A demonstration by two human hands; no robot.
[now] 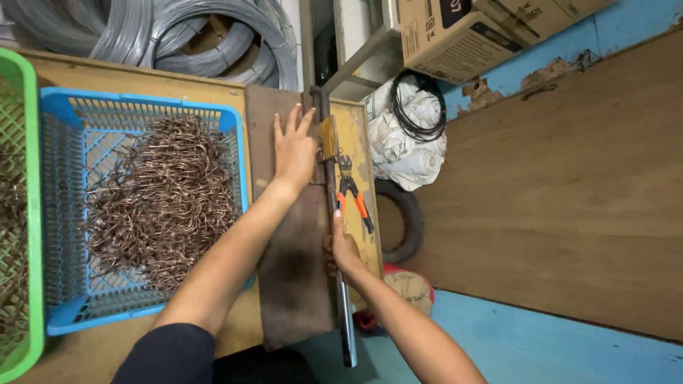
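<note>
Standing beside the bench, I am watching a person working a long metal lever [341, 284] hinged to a dark plate [288, 242] on the yellow wooden table [142, 78]. The largest thing at the table is the blue basket [64, 213], lying at nine o'clock from the hands; it is holding a deep tangled heap of copper-coloured bent wire hooks [163, 199], covering most of its floor. Judging by that heap, a good deal of the bending is already lying finished. How much raw wire is waiting I cannot tell, though grey wire coils [206, 35] are resting at twelve o'clock beyond the table.

Further out at nine o'clock, a green basket [28, 213] is showing only its edge, with more of the same brown wire pieces inside.

The left hand [295, 146] is lying flat and spread, fingers released, pressing on the plate beside the lever's hinge. The right hand [343, 249] is clenching around the lever's bar at six o'clock from it.

Orange-handled pliers [353, 199] are lying just beside the bar, at three o'clock, untouched.
</note>
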